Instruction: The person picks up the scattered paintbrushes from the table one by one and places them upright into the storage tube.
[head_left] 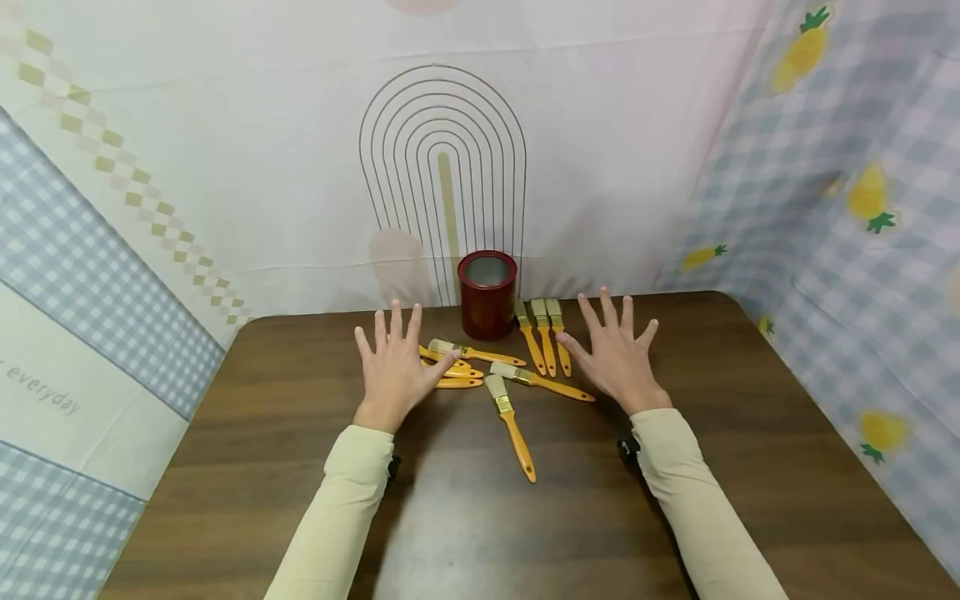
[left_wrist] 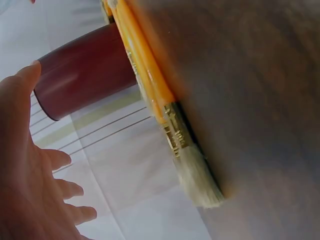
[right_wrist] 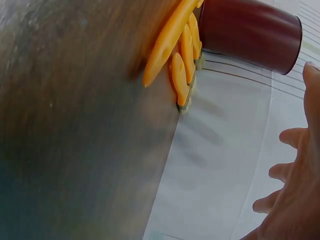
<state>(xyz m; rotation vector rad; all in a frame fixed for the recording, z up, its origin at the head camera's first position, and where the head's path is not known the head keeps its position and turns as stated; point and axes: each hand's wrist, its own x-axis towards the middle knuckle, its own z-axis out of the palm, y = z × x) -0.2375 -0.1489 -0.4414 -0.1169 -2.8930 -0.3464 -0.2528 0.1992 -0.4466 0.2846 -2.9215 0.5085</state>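
Note:
My left hand (head_left: 395, 367), fingers spread and palm down, hovers over a cluster of paintbrushes (head_left: 459, 383) with orange handles; their bristle ends are hidden beneath it in the head view. The left wrist view shows the pale bristles of a paintbrush (left_wrist: 197, 175) beside the palm. My right hand (head_left: 618, 358) is likewise spread, just right of a row of three upright-lying brushes (head_left: 546, 337). Between the hands, one brush (head_left: 513, 425) points its handle toward me, and another brush (head_left: 543, 383) lies slantwise. A dark red can (head_left: 487, 304) stands behind them, its mouth facing up. Neither hand holds anything.
The brown wooden table (head_left: 510, 533) ends at the back against a white cloth wall (head_left: 615, 150) with printed arches. Checked cloth (head_left: 892, 300) with pineapple prints hangs on the right, and more checked cloth (head_left: 90, 233) on the left.

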